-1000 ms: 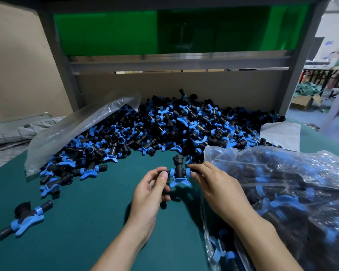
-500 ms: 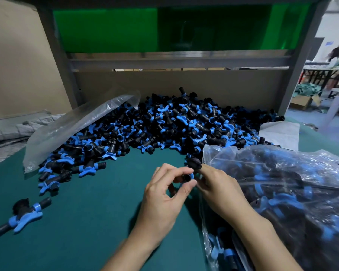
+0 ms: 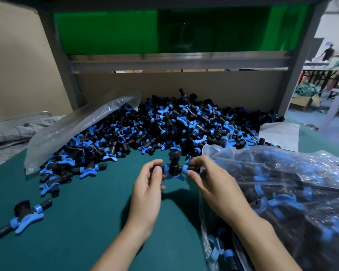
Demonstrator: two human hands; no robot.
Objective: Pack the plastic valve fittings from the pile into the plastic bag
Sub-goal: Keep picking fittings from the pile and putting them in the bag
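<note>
Fingers of both our hands pinch one valve fitting by its two ends, just above the table.

We note, in order: green table; pile of black-and-blue fittings heaped against the back board; plastic bag, part filled, lying just beside our right hand; flat bag draped over the pile's left edge; left hand curled on the held fitting's left stub; one stray fitting at near left, apart from the pile.
</note>
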